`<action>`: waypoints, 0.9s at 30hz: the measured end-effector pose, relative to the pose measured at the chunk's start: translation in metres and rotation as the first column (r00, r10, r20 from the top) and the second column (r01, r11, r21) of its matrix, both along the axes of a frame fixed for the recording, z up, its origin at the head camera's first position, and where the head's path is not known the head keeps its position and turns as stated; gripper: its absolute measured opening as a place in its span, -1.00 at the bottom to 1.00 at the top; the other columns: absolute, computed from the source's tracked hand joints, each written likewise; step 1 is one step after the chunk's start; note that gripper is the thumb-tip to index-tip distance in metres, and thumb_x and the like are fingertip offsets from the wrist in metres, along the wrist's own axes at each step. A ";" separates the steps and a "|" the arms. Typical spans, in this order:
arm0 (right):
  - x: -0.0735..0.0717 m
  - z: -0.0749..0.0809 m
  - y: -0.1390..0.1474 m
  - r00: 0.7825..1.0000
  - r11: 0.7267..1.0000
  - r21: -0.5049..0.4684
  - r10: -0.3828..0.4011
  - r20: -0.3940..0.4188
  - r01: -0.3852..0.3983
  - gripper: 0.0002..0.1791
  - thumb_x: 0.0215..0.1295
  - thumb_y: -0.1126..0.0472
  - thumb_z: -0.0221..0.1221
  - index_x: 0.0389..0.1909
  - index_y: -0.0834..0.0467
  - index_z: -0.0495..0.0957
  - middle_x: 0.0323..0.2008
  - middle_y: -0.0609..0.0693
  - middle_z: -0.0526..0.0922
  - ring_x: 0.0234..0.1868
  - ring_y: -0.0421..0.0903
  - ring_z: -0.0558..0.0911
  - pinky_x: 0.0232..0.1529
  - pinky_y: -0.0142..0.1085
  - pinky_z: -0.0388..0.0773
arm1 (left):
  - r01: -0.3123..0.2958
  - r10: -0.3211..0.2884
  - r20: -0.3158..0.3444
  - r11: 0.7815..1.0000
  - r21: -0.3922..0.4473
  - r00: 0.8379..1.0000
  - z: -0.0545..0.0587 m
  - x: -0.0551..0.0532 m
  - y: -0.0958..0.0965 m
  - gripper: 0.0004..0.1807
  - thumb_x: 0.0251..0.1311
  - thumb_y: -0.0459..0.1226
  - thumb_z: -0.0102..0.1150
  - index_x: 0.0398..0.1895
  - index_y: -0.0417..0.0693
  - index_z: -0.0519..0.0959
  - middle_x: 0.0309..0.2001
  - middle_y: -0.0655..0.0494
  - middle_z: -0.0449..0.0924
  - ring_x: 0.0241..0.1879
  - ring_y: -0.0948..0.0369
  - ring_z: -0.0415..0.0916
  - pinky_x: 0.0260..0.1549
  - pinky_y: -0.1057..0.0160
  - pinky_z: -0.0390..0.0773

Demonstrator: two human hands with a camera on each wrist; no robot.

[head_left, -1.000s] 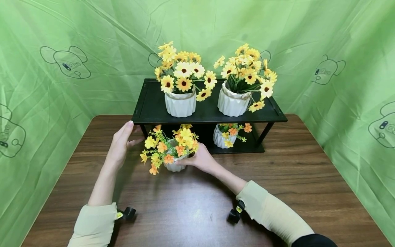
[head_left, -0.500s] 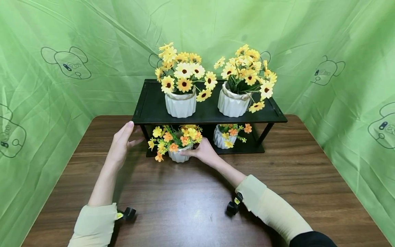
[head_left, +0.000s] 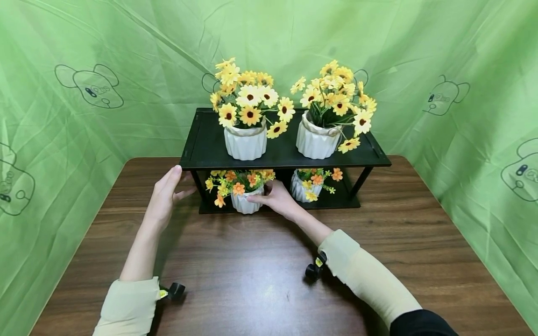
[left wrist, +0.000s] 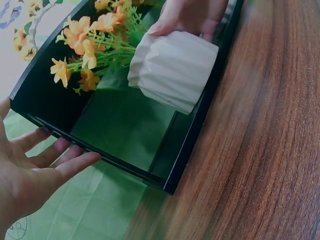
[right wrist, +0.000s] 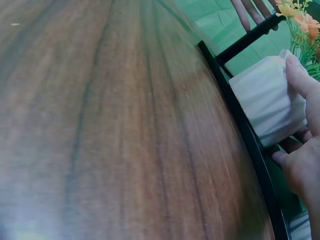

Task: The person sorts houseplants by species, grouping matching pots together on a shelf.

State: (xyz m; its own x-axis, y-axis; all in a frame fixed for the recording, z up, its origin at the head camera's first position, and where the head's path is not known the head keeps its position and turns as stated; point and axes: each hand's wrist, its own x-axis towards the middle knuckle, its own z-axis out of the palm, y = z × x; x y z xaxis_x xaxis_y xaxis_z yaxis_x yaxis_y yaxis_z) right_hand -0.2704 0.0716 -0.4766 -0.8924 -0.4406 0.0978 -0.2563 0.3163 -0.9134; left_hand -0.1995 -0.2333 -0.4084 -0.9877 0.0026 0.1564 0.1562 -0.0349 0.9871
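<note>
My right hand [head_left: 279, 199] grips a white fluted flowerpot [head_left: 247, 201] of yellow and orange flowers, thumb on its front, other fingers partly hidden behind. The pot is upright at the front left of the lower tier of a black two-tier shelf [head_left: 286, 161]. In the left wrist view, the pot [left wrist: 172, 70] is over the lower board's front edge; whether its base touches the board is unclear. My left hand [head_left: 165, 198] touches the shelf's left end, thumb at the upper corner. Its fingers [left wrist: 75, 165] lie fairly straight against the side post.
Two white pots of yellow daisies, the left pot [head_left: 245, 142] and the right pot [head_left: 318, 139], stand on the upper tier. Another orange-flowered pot [head_left: 304, 187] is at the lower right. A wooden table [head_left: 252, 280] lies below, with green cloth [head_left: 147, 46] around it.
My right hand has moved the flowerpot away from me and slightly right, from in front of the shelf into its lower tier. My left hand stays at the shelf's left end.
</note>
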 end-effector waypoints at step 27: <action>-0.022 -0.004 -0.007 0.998 0.999 -0.051 -0.002 0.068 0.006 -0.47 0.28 -0.03 0.43 -0.56 0.05 0.26 -0.69 -0.13 0.16 -0.66 -0.16 0.17 -0.59 -0.33 0.18 | -0.008 0.008 0.005 1.000 -0.013 1.000 -0.001 -0.001 0.000 -0.53 0.60 0.05 -0.12 0.30 0.00 0.52 0.17 0.09 0.56 0.21 0.18 0.47 0.07 0.32 0.75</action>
